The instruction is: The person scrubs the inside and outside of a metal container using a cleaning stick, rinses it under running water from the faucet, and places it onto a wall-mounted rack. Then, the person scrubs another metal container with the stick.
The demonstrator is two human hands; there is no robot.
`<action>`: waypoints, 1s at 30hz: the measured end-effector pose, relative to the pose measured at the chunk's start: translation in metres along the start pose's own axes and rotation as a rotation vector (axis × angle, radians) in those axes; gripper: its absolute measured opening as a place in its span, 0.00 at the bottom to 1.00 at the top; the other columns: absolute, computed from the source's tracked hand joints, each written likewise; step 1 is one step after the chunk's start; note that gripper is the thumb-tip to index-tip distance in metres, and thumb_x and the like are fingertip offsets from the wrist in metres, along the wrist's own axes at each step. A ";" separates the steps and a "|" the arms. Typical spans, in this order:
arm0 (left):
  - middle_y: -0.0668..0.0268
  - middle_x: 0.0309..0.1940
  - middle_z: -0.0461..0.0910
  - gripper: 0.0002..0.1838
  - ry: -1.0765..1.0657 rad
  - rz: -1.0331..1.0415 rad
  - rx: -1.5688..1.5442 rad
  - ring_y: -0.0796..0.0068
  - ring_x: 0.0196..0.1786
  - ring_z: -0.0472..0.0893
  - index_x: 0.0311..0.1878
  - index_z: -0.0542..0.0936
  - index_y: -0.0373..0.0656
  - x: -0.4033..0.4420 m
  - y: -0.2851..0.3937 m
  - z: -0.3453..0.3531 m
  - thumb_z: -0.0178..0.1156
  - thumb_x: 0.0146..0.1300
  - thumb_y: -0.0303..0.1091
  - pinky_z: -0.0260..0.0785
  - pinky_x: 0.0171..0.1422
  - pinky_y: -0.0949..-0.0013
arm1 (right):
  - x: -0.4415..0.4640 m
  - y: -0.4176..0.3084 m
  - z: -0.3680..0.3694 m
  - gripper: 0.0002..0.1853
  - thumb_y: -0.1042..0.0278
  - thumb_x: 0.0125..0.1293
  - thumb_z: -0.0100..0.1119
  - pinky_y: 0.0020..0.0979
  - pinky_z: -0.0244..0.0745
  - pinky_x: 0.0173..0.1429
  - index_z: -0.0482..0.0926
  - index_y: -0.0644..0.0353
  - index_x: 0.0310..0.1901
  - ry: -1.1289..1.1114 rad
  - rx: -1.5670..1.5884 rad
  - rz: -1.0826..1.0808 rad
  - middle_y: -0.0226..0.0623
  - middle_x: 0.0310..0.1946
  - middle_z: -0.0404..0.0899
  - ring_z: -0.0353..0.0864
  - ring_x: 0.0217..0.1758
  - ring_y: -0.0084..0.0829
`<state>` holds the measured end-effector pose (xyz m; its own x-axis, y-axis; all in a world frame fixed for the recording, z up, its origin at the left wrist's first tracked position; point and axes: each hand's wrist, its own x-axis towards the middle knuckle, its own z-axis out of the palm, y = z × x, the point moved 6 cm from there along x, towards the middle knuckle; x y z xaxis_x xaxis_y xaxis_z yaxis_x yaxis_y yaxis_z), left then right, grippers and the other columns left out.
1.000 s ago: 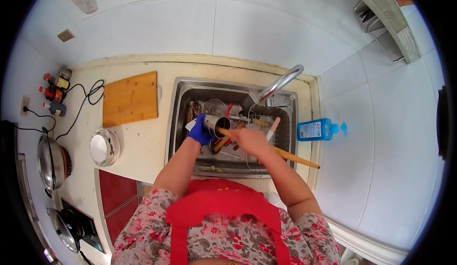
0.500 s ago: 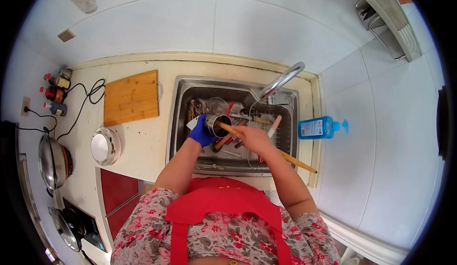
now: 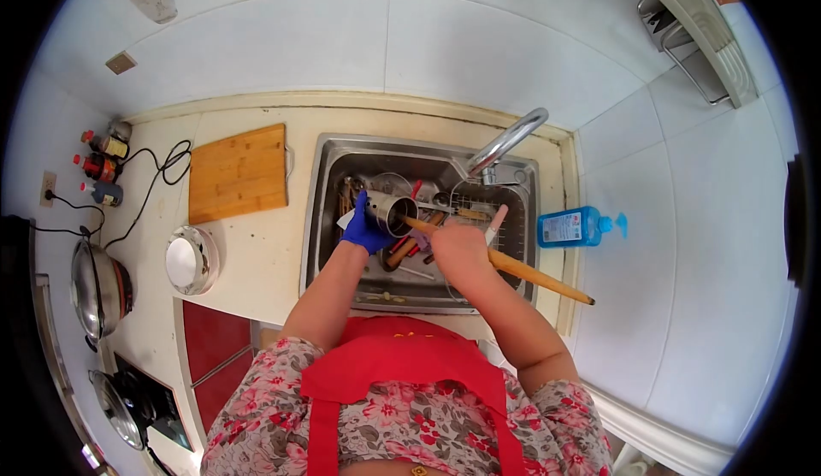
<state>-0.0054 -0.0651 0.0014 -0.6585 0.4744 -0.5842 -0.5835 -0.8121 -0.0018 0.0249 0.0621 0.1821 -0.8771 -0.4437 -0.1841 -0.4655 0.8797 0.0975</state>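
Observation:
My left hand (image 3: pixel 366 231), in a blue glove, is closed around a metal utensil holder (image 3: pixel 386 207) tilted over the sink, its mouth facing right. Bare and wrapped round a long tapered wooden rolling pin (image 3: pixel 547 279) is my right hand (image 3: pixel 460 252). The pin's left tip is at the holder's mouth; whether it reaches inside I cannot tell. Its dark-tipped far end sticks out past the sink's right side. Below both hands, the steel sink (image 3: pixel 313 219) contains several utensils, among them a wooden-handled tool (image 3: pixel 398 254) and a knife with a pink handle (image 3: pixel 499 218).
A chrome faucet (image 3: pixel 506 144) arches over the sink's back right. To the right lies a blue soap bottle (image 3: pixel 569 228). On the left counter are a cutting board (image 3: pixel 238 175), white bowls (image 3: pixel 188 259), sauce bottles (image 3: pixel 104 144), a cord and a lidded pan (image 3: pixel 96 288).
The rolling pin has shifted right and slightly down with my right hand, drawing back from the holder. My left hand has turned the holder so more of its side shows.

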 end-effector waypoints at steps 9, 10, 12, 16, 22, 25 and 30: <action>0.59 0.52 0.73 0.37 0.093 -0.042 -0.043 0.58 0.55 0.71 0.56 0.70 0.49 -0.004 -0.001 -0.002 0.46 0.53 0.69 0.60 0.63 0.51 | -0.001 -0.011 -0.021 0.15 0.71 0.52 0.55 0.29 0.73 0.28 0.77 0.55 0.45 0.077 0.134 0.025 0.34 0.28 0.74 0.79 0.28 0.33; 0.59 0.51 0.74 0.37 0.072 -0.044 -0.023 0.58 0.54 0.72 0.55 0.70 0.49 0.000 -0.002 -0.003 0.48 0.52 0.69 0.60 0.63 0.51 | 0.005 -0.015 -0.007 0.18 0.72 0.53 0.54 0.30 0.73 0.29 0.76 0.50 0.48 0.043 0.098 0.023 0.35 0.26 0.74 0.79 0.27 0.34; 0.60 0.49 0.75 0.36 0.032 -0.031 0.011 0.58 0.52 0.73 0.54 0.72 0.49 0.011 -0.004 -0.012 0.50 0.51 0.67 0.61 0.61 0.52 | 0.014 -0.023 0.019 0.21 0.74 0.53 0.53 0.31 0.73 0.30 0.75 0.46 0.51 0.011 0.061 0.021 0.36 0.24 0.73 0.79 0.26 0.35; 0.61 0.49 0.75 0.35 0.182 -0.027 0.060 0.58 0.52 0.73 0.54 0.72 0.50 0.012 -0.006 -0.022 0.50 0.51 0.67 0.62 0.61 0.53 | 0.020 -0.017 0.052 0.19 0.73 0.55 0.52 0.29 0.71 0.27 0.76 0.48 0.50 -0.054 0.245 -0.044 0.38 0.24 0.76 0.79 0.26 0.31; 0.62 0.49 0.75 0.34 0.155 0.061 0.022 0.59 0.51 0.73 0.53 0.72 0.50 0.016 0.011 -0.025 0.47 0.53 0.67 0.61 0.61 0.53 | 0.016 -0.006 0.094 0.19 0.71 0.61 0.50 0.23 0.67 0.25 0.73 0.56 0.55 -0.281 1.371 0.220 0.36 0.27 0.77 0.74 0.24 0.23; 0.61 0.48 0.75 0.33 0.177 0.122 -0.023 0.59 0.51 0.73 0.52 0.71 0.50 0.007 0.017 -0.017 0.47 0.54 0.66 0.62 0.61 0.53 | 0.002 -0.006 0.105 0.20 0.69 0.63 0.49 0.21 0.63 0.21 0.70 0.57 0.57 -0.441 1.842 0.491 0.32 0.28 0.74 0.70 0.23 0.19; 0.62 0.46 0.76 0.32 0.143 0.114 -0.029 0.59 0.49 0.73 0.52 0.71 0.49 0.018 0.004 -0.018 0.49 0.53 0.65 0.62 0.60 0.54 | 0.005 -0.004 0.105 0.17 0.69 0.64 0.48 0.22 0.66 0.25 0.73 0.59 0.55 -0.380 1.880 0.592 0.31 0.28 0.75 0.71 0.26 0.19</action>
<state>-0.0114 -0.0657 -0.0236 -0.6436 0.3275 -0.6917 -0.4940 -0.8681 0.0487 0.0347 0.0742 0.0779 -0.6638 -0.2564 -0.7026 0.7200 0.0351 -0.6930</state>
